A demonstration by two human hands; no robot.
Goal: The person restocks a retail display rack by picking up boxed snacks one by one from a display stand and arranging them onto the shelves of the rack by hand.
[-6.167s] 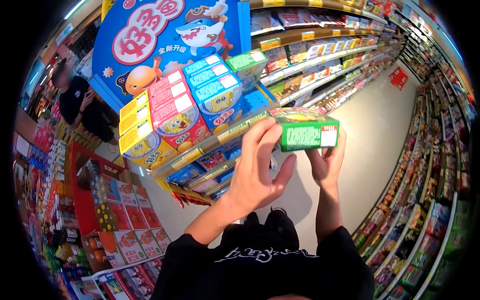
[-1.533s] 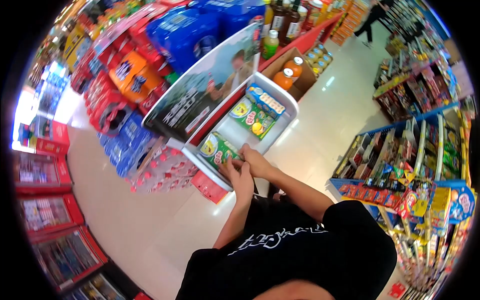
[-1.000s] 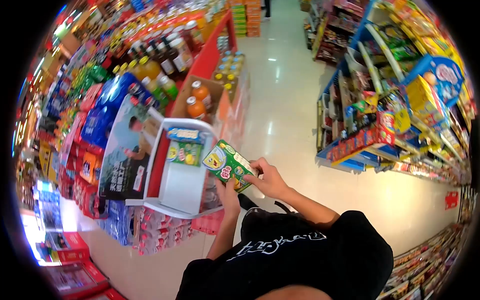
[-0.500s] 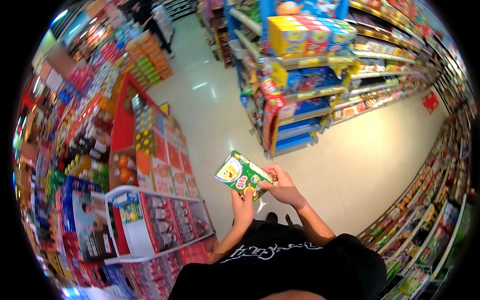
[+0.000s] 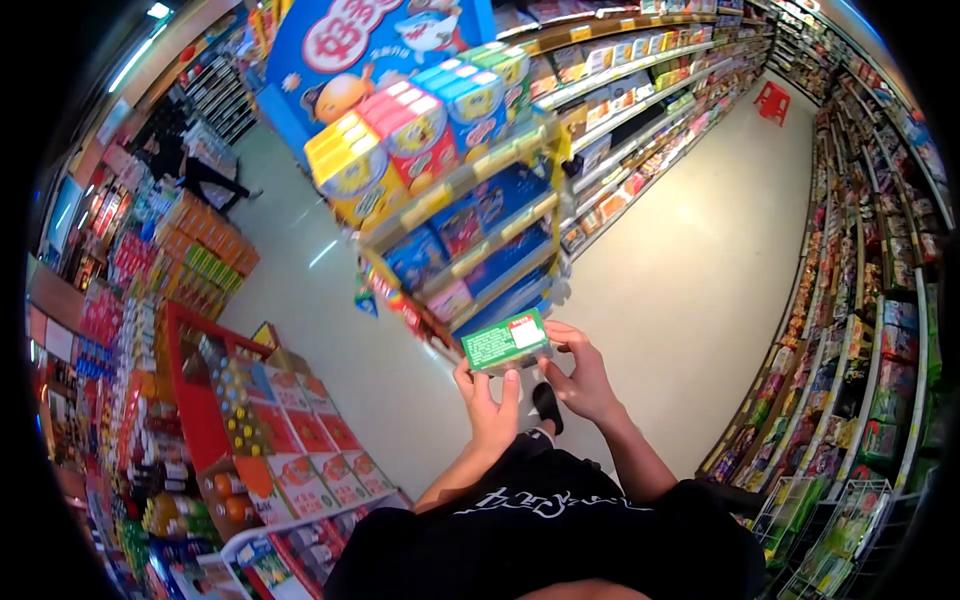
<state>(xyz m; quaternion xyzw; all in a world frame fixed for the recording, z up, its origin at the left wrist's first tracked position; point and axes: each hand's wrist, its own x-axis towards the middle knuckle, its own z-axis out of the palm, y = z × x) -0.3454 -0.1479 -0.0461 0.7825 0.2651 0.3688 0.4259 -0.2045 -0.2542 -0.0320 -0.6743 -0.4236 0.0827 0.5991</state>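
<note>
A small green snack box (image 5: 506, 340) is held between both hands in front of my chest, with a face of fine white print and a white-and-red patch turned up. My left hand (image 5: 490, 408) grips its lower left side, thumb against the near edge. At the right end, my right hand (image 5: 580, 378) has its fingers along the side of the box and its thumb near the lower corner. The underside of the box is hidden.
Ahead stands a display shelf (image 5: 470, 175) stacked with yellow, pink, blue and green boxes (image 5: 355, 165). Long stocked shelves (image 5: 850, 330) line the right. A red stool (image 5: 772, 102) is far down the aisle. Cartons and bottles (image 5: 300, 430) stand left; a person (image 5: 190, 170) is farther back.
The box has been turned from its cartoon front to a printed face. My view has swung right, and the display shelf now appears closer and farther left.
</note>
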